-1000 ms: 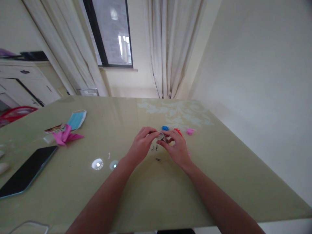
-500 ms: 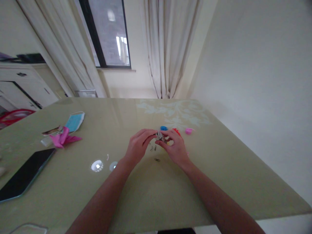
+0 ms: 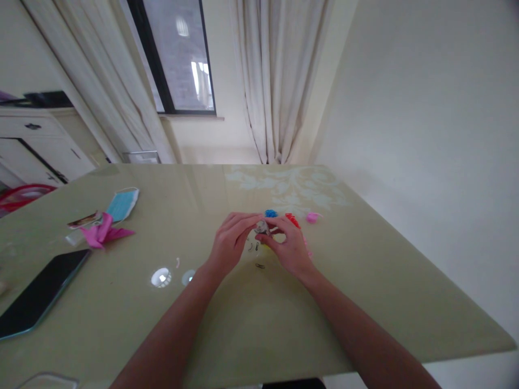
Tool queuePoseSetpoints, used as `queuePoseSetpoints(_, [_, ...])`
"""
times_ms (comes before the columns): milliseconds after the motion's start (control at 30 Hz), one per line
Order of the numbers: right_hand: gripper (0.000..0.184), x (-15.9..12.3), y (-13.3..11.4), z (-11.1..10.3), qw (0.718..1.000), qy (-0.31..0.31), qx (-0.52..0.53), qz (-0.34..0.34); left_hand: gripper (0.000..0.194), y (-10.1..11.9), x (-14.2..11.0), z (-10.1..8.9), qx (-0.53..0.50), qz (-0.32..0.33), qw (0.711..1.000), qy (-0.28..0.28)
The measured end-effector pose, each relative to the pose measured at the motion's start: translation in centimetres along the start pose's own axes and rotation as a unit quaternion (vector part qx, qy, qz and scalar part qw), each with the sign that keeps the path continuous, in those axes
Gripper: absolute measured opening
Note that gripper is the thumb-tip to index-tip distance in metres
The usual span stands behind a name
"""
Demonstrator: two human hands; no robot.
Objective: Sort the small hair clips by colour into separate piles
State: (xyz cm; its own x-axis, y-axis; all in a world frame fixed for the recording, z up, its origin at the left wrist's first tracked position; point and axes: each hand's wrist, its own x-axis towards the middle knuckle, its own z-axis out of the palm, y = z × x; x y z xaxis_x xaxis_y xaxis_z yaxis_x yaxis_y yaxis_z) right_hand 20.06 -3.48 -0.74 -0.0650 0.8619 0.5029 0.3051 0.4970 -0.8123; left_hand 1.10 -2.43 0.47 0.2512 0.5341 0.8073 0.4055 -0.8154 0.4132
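Note:
Both hands meet above the table's middle around a small crumpled silvery-grey thing (image 3: 262, 227); its kind is too small to make out. My left hand (image 3: 231, 242) is closed, its fingertips pinching the thing's left side. From the other side, the thumb and fingers of my right hand (image 3: 288, 244) grip it too. Small dark wire pieces like paper clips (image 3: 260, 266) lie on the tabletop just below. Beyond the fingers are a blue bundle (image 3: 271, 213), a red bundle (image 3: 292, 220) and a pink piece (image 3: 312, 217). Something yellow is partly hidden under my right hand.
On the left of the glossy table (image 3: 162, 324) lie a black tablet-like device (image 3: 42, 292), a pink folded-paper shape (image 3: 104, 232) and a blue face mask (image 3: 122, 204). A wall (image 3: 438, 162) runs along the right side. Curtains (image 3: 279, 81) hang behind the far edge.
The silvery-grey thing has been turned slightly between my fingertips and shows a rounder side. Both hands stay in nearly the same place; the view has shifted slightly.

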Motion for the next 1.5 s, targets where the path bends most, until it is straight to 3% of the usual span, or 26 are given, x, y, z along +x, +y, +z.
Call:
queuePoseSetpoints(167, [0.034, -0.1, -0.1, 0.2, 1.000, 0.009, 0.009, 0.009, 0.024, 0.2, 0.4, 0.0, 0.022, -0.034, 0.998, 0.056])
queuePoseSetpoints(300, [0.034, 0.3, -0.2, -0.2, 0.998, 0.034, 0.043, 0.028, 0.027, -1.7, -0.2, 0.4, 0.046, -0.136, 0.989, 0.044])
queuePoseSetpoints(433, [0.037, 1.0, 0.2, -1.2, 0.995, 0.058, 0.063, 0.059, 0.025, -4.6, -1.7, 1.0, 0.128, -0.198, 0.965, -0.116])
queuePoseSetpoints(533, [0.040, 1.5, 1.0, -1.8, 0.989, 0.068, 0.093, 0.089, 0.025, -5.4, -2.2, 1.0, 0.127, -0.227, 0.939, -0.224])
queuePoseSetpoints(800, [0.041, 1.9, 0.9, -2.1, 0.985, 0.085, 0.113, 0.102, 0.025, -3.0, -1.0, 0.2, -0.054, -0.234, 0.900, -0.364])
queuePoseSetpoints(867, [0.042, 1.9, 0.8, -2.2, 0.984, 0.090, 0.112, 0.104, 0.026, -2.6, -0.8, -0.1, -0.075, -0.258, 0.888, -0.372])
queuePoseSetpoints(1000, [0.043, 2.0, 0.9, -2.4, 0.983, 0.096, 0.107, 0.112, 0.041, -3.0, -0.8, -1.2, -0.022, -0.259, 0.898, -0.354])
queuePoseSetpoints(1167, [0.042, 2.0, 1.1, -2.4, 0.985, 0.096, 0.103, 0.103, 0.061, -3.5, -0.9, -1.5, -0.062, -0.270, 0.869, -0.410])
queuePoseSetpoints(1333, [0.042, 1.9, 1.3, -2.4, 0.985, 0.094, 0.097, 0.105, 0.053, -3.0, -1.1, -0.4, -0.097, -0.296, 0.862, -0.399])
queuePoseSetpoints(1500, [0.041, 1.9, 1.2, -2.5, 0.985, 0.097, 0.097, 0.104, 0.050, -3.1, -1.0, -0.9, -0.100, -0.329, 0.859, -0.380])
